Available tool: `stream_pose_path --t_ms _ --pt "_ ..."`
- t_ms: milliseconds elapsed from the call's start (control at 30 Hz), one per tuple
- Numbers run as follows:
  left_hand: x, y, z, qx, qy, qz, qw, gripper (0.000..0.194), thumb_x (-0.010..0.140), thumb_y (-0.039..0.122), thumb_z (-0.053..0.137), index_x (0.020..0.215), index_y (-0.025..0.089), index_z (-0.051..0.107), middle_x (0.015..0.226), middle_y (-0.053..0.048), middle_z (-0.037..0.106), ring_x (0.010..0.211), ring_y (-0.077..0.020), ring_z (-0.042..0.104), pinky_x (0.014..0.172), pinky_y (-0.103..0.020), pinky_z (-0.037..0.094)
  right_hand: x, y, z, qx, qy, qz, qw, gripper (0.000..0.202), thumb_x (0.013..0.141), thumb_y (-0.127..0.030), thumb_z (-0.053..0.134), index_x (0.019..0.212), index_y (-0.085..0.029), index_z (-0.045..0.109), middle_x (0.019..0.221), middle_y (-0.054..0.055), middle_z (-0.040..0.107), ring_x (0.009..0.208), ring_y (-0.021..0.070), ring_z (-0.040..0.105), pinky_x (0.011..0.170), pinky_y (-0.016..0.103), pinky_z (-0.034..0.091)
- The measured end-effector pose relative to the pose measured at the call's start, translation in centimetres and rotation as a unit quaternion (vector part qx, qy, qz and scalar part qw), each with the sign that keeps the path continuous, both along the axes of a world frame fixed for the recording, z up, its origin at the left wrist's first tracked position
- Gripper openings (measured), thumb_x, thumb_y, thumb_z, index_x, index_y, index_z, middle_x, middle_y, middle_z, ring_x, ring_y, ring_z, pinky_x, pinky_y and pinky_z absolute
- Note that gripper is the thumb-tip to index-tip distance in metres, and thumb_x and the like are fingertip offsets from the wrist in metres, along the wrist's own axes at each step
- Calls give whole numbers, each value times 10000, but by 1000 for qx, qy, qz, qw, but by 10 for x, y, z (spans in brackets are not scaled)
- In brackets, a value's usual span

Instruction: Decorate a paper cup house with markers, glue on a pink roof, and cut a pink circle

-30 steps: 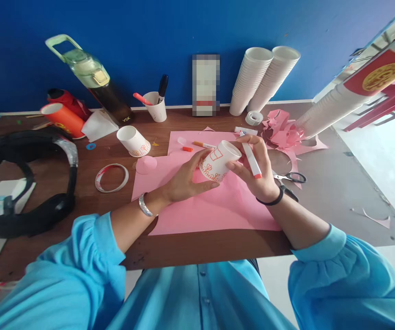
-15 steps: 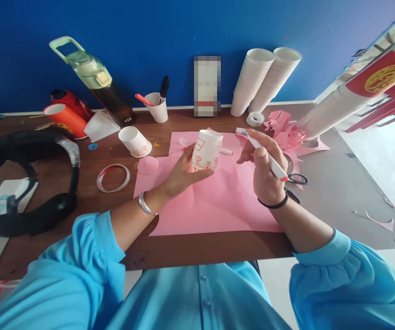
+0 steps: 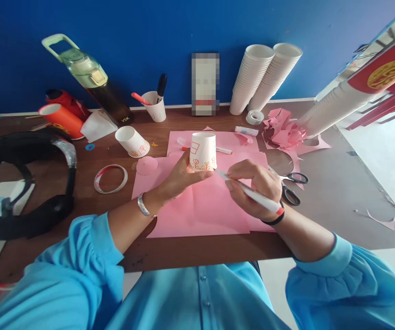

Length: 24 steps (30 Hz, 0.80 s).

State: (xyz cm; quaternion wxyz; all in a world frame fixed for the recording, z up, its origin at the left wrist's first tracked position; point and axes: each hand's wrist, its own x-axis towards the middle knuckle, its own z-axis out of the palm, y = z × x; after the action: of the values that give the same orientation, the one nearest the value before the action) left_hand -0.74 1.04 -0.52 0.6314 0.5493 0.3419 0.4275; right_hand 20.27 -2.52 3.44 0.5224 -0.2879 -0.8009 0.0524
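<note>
In the head view, the left hand [image 3: 178, 176] is holding a paper cup [image 3: 203, 149] above the pink paper [image 3: 200, 213]; its thumb is lying along the lower edge and its fingers are curving behind, parted only by the cup's width. The right hand [image 3: 257, 183] is pinching a white marker [image 3: 261, 199], fingers folded closely around it, the tip pointing at the cup's lower right edge; I can't tell whether it is touching.

The cup is looking light and thin-walled, stiff enough to draw on but likely to dent under a hard squeeze. I'd be taking it gently near the end, clear of the orange flowers, which might smear.

The dark bottle [image 3: 94, 85] is showing "VSK" near its base. The wrapped cup stack [image 3: 338, 105] is carrying a gold emblem on red, its lettering unreadable from here; the upright phone's [image 3: 205, 85] screen is blurred out.
</note>
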Motion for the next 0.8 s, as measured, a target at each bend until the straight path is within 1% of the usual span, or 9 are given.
stream_pose_path --t_ms 100,167,267,367,567,700,800 --pt "2 -2 5 13 3 -7 1000 549 773 410 881 1223 248 612 1217 -76 681 1204 -290 621 982 -412 537 -4 -2 -1 47 -45 -16 998 149 921 -112 652 1013 -222 611 791 24 725 659 153 721 543 257 573" --pt "3 -3 8 13 16 -2 1000 565 767 412 885 1229 244 607 1216 -77 681 1203 -293 621 981 -413 539 -5 -3 -2 61 -59 -29 996 163 922 -101 652 1034 -214 613 818 39 740 683 158 737 557 258 586" --pt "4 -4 11 4 33 4 999 564 757 409 895 1207 230 606 1188 -76 684 1175 -288 634 977 -413 542 -6 -2 -3 61 -71 -50 994 165 934 -98 643 1055 -207 618 847 54 757 716 163 752 569 256 593" --pt "4 -4 10 4 37 2 999 564 759 421 894 1201 227 603 1183 -77 687 1172 -288 641 979 -421 547 -6 -2 -4 57 -74 -56 994 177 941 -99 635 1071 -218 615 847 41 759 715 155 751 564 247 589" --pt "5 -5 8 9 49 15 999 672 735 455 906 1262 224 561 1288 -112 671 1246 -320 623 1000 -456 553 -7 -3 -6 55 -74 -52 994 185 919 -89 656 1058 -207 625 853 47 760 716 161 753 554 245 570" --pt "5 -3 8 20 52 2 998 642 754 454 895 1267 236 576 1273 -102 689 1233 -320 639 999 -461 560 -7 -2 -5 56 -75 -60 994 188 919 -88 646 1056 -216 631 827 37 755 677 159 741 527 251 556" --pt "3 -3 8 22 58 -2 998 596 780 460 874 1255 237 592 1252 -98 701 1218 -319 647 998 -465 560 -5 -2 -4 52 -70 -65 994 202 920 -92 639 1068 -229 634 826 27 756 688 167 745 562 266 581"
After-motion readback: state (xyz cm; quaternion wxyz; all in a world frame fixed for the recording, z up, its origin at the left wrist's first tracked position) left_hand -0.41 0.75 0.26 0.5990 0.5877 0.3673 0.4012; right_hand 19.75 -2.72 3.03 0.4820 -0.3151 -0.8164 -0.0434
